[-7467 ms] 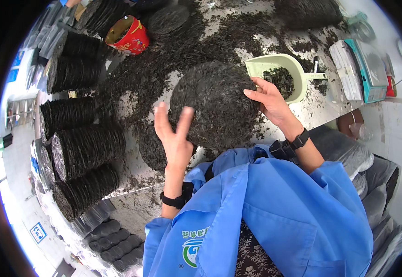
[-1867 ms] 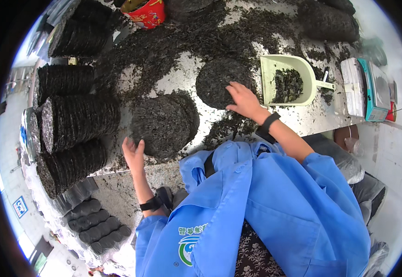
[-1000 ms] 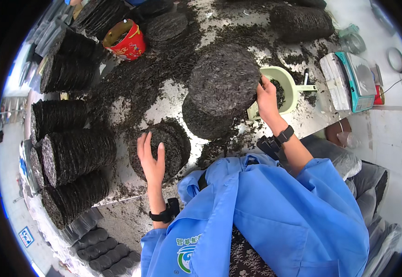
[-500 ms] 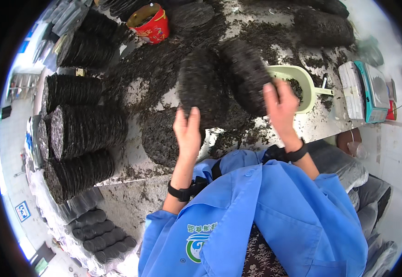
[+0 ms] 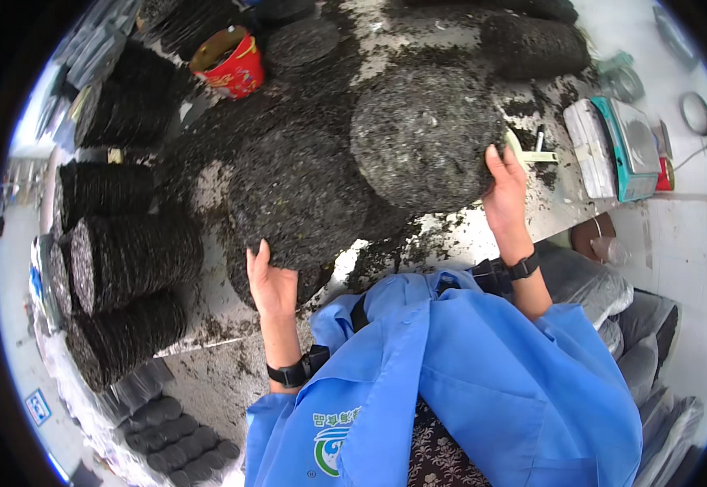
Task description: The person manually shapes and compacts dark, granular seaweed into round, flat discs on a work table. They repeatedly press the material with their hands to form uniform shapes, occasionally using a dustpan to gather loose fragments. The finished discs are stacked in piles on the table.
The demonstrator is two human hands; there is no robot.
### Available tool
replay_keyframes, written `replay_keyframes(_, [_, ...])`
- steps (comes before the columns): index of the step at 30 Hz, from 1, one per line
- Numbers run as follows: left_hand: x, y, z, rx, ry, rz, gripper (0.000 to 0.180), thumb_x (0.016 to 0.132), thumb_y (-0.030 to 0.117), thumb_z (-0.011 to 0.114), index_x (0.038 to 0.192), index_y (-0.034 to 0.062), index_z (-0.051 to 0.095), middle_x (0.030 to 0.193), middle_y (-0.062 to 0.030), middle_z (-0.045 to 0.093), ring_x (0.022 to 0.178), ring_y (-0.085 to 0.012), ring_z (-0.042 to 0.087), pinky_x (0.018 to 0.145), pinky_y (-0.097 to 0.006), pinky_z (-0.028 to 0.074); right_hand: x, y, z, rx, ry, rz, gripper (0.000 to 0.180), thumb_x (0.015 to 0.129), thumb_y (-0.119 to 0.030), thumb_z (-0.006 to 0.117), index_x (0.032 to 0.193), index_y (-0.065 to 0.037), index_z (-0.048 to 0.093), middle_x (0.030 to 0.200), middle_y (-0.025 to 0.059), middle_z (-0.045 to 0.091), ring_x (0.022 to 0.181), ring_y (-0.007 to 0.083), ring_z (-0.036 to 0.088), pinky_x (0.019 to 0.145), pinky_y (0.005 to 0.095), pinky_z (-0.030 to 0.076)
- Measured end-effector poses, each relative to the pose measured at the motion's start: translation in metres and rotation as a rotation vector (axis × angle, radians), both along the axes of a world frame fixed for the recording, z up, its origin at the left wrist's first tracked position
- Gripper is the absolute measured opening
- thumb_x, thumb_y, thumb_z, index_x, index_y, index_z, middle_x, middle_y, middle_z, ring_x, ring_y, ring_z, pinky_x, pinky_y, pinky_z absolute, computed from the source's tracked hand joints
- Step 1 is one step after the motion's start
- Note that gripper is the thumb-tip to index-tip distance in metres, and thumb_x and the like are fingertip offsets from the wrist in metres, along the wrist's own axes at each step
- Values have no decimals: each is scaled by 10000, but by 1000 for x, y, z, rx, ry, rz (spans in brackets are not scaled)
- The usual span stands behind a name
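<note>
My left hand (image 5: 272, 282) pinches the near edge of a dark round dried seaweed cake (image 5: 301, 191), thumb on top and fingers hidden below. Another round seaweed cake (image 5: 422, 134), greyer and tilted with its broad face toward me, is gripped at its right edge by my right hand (image 5: 505, 195). The two cakes are side by side above the worktable, the right one slightly farther off. Beneath the left cake, part of another dark disc (image 5: 241, 284) shows on the table. A pale green plastic scoop (image 5: 538, 157) is mostly hidden behind the right cake; its handle points right.
Stacks of seaweed cakes (image 5: 138, 258) line the left side, with another stack (image 5: 532, 47) at the far right. A red bucket (image 5: 240, 71) stands at the back. A teal scale (image 5: 631, 146) sits on the right. Loose seaweed crumbs litter the white tabletop (image 5: 544, 207).
My hands have moved apart, the left one leftward and nearer. The cakes, blurred and steeply tilted before, now show their broad round faces. The view has shifted slightly.
</note>
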State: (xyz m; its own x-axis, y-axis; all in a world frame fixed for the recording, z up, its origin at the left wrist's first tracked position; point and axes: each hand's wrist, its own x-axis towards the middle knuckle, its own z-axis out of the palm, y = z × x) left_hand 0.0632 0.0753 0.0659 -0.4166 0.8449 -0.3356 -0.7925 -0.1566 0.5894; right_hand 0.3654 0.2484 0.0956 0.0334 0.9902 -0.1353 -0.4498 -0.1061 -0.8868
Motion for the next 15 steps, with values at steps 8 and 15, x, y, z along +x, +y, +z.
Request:
replay_keyframes(8, [2,8,5,-33,-49,25,319,923,121,501,1238,77,477,1238,-90,547,1142,-268,515,988,-467,403,-8,-25,37,733,-849,0,214,756,78,619,949,26,543,1016,126,625,908,218,616,795,302,493])
replay_keyframes(15, [11,13,12,22,-59,-25,319,937,133,471,1249,66,460,1265,-114,518,1154,-290,507,979,-495,415,-15,-25,33,1543,-1194,94,79,751,-14,606,765,-42,533,1043,134,646,979,283,628,834,377,525])
